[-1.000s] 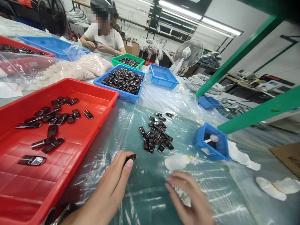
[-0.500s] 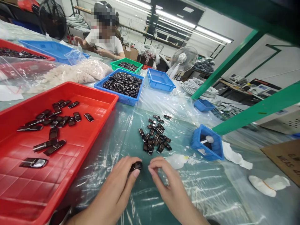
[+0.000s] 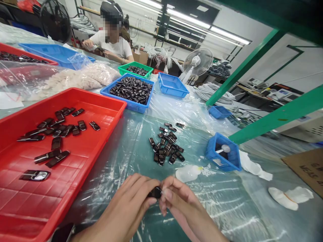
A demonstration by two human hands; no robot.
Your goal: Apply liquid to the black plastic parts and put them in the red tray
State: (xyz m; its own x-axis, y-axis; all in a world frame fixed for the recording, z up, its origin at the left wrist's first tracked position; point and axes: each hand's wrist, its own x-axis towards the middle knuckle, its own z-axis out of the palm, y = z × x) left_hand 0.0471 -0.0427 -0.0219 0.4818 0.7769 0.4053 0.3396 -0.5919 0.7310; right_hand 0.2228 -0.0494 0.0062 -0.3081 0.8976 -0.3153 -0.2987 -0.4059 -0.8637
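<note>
Near the bottom centre, my left hand (image 3: 131,198) grips a small dark glossy part (image 3: 154,192) between thumb and fingers. My right hand (image 3: 179,198) is pinched at the right end of that part; a small pale bit shows at its fingertips, too small to make out. A loose pile of similar dark parts (image 3: 168,146) lies on the plastic-covered table beyond my hands. More of them rest in the large red tray (image 3: 83,154) on the left. Just past my right hand, a translucent squeeze bottle (image 3: 188,173) lies on its side.
A blue bin (image 3: 145,108) full of dark parts stands behind the red tray, with a green bin (image 3: 148,74) beyond. At right are a small blue box (image 3: 222,163), white cloths (image 3: 254,166) and a green post (image 3: 277,116). A person (image 3: 113,47) sits across the table.
My hands have come together at the dark part, which has moved slightly right and nearer to me. My right fingertips now meet at its end. The person across has raised a hand holding something pale.
</note>
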